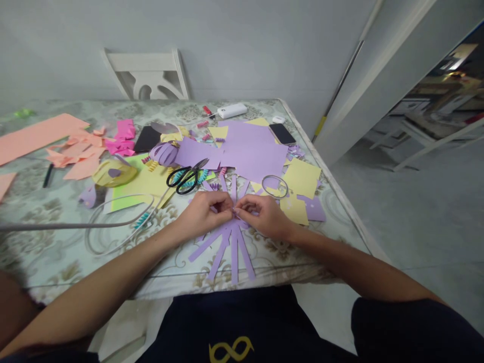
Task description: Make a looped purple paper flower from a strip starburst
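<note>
Several purple paper strips (231, 249) fan out like a star near the table's front edge. My left hand (204, 213) and my right hand (263, 216) meet over the middle of the fan. Both pinch the strips where they cross, fingertips pressed together. Black scissors (186, 179) lie just behind my left hand on yellow and green paper. A clear tape ring (275, 186) lies behind my right hand.
Purple sheets (249, 148), yellow sheets (302, 176), pink scraps (121, 138) and peach paper (36, 135) litter the patterned table (53, 252). Two dark phones (282, 133), a white power bank (232, 110), a yellow tape roll (113, 172) and a cable (113, 222) also lie there. A white chair (149, 75) stands behind.
</note>
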